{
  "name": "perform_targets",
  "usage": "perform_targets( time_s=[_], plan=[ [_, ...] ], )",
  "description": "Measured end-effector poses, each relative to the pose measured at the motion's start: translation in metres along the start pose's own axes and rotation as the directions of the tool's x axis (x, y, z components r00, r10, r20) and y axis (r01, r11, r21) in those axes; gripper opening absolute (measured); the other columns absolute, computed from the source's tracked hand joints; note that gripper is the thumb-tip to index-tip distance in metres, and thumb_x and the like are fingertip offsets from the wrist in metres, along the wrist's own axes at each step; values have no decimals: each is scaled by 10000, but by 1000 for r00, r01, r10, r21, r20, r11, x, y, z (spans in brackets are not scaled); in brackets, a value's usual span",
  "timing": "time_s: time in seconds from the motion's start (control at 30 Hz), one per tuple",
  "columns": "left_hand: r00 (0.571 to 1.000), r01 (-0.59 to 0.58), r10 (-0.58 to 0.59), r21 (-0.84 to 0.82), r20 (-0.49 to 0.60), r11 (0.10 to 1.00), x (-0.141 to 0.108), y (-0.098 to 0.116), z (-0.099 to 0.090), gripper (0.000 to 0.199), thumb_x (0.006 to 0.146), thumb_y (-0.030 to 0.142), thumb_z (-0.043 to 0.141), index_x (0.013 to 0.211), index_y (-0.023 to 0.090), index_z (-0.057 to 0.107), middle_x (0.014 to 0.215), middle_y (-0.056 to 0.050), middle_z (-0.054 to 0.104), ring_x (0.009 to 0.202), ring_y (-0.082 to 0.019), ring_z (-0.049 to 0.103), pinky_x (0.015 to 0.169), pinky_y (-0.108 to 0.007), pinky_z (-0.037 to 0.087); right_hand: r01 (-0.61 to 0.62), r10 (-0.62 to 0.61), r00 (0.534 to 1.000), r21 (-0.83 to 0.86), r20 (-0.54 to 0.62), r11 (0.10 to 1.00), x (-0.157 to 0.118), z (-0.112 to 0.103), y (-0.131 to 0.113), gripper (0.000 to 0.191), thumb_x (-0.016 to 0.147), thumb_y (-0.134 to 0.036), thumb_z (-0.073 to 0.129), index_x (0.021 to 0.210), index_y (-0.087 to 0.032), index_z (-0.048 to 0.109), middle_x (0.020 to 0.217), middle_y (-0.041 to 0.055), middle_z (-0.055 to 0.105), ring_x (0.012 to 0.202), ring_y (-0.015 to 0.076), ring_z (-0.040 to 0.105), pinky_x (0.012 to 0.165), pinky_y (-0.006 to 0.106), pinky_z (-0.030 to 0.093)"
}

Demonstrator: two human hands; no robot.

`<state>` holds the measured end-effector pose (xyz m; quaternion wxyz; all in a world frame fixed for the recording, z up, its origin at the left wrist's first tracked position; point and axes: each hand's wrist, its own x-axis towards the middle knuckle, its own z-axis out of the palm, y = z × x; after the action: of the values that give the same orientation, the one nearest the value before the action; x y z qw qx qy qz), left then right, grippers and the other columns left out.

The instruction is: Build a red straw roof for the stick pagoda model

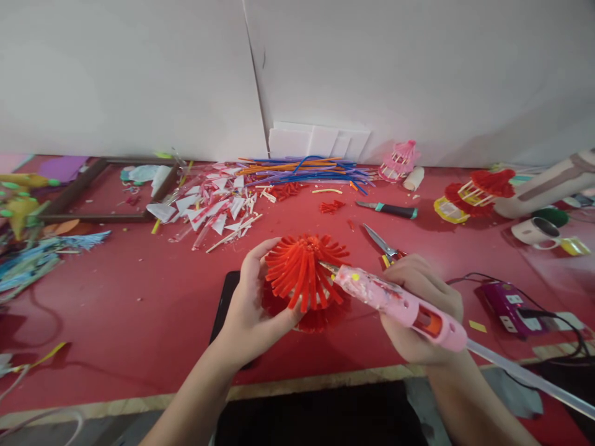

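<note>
My left hand (258,303) grips a round craft piece from its left side, thumb in front and fingers curled behind. The piece is a red pipe-cleaner roof (304,272), its fuzzy strips fanning down from a centre point, with a second red layer partly hidden below. In my right hand (418,303) is a pink hot glue gun (400,303), a long clear glue stick (530,375) trailing from its back end. Its metal nozzle points left and lies against or very near the red strips; contact cannot be made out exactly. Scissors (379,241) rest just behind my right hand.
A black phone (225,303) lies beneath my left hand. Behind are a utility knife (390,209), pipe cleaners (307,170) and plastic scraps (209,207). Rightward stand a red-and-yellow pavilion model (478,195), a mug (534,232) and a purple power strip (509,310) with cables.
</note>
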<state>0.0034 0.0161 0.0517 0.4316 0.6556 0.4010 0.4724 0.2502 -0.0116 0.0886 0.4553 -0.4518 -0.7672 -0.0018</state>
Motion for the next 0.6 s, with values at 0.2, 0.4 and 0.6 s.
perform_targets(
  time_s=[0.2,0.4,0.6],
  plan=[
    [998,-54,55,20,-22,998,1,0,-2,713,826,235,760,1439,262,397,1312,-108,619,1155,-246,690,960,-365,615,5,-5,1000,4,7,1000,0,-2,0,149,785,-99,583,768,-224,505,703,13,526,632,171,506,567,347,422],
    [995,-93,96,74,-33,993,7,5,-5,680,836,236,742,1420,237,394,1277,-105,632,1152,-253,691,957,-380,610,-11,11,1000,8,-7,1000,-1,-3,-1,162,775,-105,590,744,-228,490,692,8,502,624,172,489,570,351,396],
    [995,-79,84,85,-52,993,10,6,-7,683,829,283,752,1411,256,397,1237,-93,639,1093,-259,705,926,-402,617,7,-6,1000,35,-7,999,-4,-3,1,142,754,-118,585,741,-226,493,688,9,495,624,175,472,588,362,394]
  ],
)
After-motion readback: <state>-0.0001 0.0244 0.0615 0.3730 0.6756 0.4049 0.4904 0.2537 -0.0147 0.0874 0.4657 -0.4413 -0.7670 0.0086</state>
